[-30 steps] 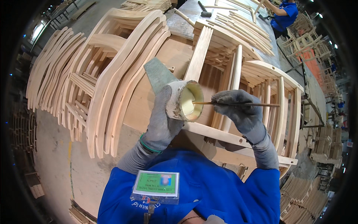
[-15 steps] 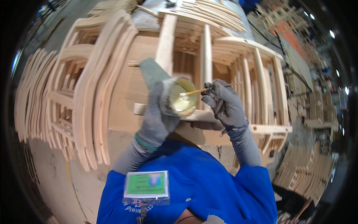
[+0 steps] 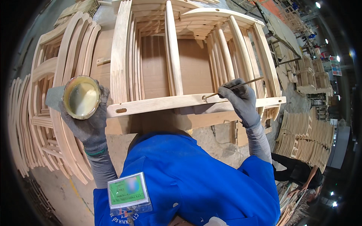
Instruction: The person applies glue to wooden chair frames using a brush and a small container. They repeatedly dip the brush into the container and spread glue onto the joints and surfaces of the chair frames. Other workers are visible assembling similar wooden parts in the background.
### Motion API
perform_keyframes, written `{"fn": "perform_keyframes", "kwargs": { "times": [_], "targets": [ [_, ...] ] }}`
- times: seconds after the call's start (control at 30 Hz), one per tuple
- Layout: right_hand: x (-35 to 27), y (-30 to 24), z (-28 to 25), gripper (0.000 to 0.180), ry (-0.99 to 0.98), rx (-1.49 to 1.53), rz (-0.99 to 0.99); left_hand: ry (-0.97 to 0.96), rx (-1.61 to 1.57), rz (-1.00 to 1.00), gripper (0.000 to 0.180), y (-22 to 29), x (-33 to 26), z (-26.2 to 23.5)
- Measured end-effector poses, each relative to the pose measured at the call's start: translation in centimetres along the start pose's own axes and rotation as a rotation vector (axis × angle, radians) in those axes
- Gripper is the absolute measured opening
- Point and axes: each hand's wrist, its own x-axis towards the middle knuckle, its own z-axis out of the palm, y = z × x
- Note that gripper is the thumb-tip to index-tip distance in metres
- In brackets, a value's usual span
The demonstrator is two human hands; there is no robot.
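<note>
My left hand (image 3: 88,130), in a grey glove, is closed around a round pot (image 3: 69,94) with a stained rim, out to the left of the wooden frames. Pale, creamy liquid (image 3: 86,98) lies inside it. A flat grey-green piece (image 3: 54,97) sticks out beside the pot; its kind is unclear. My gloved right hand (image 3: 243,103) pinches a thin stick (image 3: 252,81). Its lower tip meets a small hole in the near wooden rail (image 3: 158,104). That rail has an oval slot near each end and lies across the front of several stacked slatted frames (image 3: 173,56).
Curved wooden frames (image 3: 62,75) stand stacked at the left. Cardboard (image 3: 154,67) lies beneath the middle frames. Piles of wooden parts (image 3: 301,132) are at the right, with a person in dark clothes (image 3: 298,173) near them. A dark board (image 3: 277,30) stands at the far right.
The pot in my left hand has moved away to the left. My right hand has taken the stick out of the pot and down to the hole in the rail.
</note>
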Motion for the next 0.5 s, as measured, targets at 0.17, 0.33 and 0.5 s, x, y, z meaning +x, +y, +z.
{"fn": "perform_keyframes", "kwargs": {
  "times": [0.17, 0.33, 0.5],
  "targets": [
    [0.2, -0.2, 0.8, 0.008, -0.083, -0.18, -0.063, -0.11, 0.107, -0.006, 0.055, 0.0, 0.0, 0.5],
    [0.0, -0.8, 0.4, 0.01, -0.196, -0.344, -0.136, -0.03, 0.105, 0.035, 0.053, -0.3, 0.2, 0.0],
    [0.2, -0.4, 0.1, 0.013, -0.153, -0.392, -0.16, 0.012, 0.242, 0.096, 0.052, -0.6, 0.1, 0.2]
  ]
}}
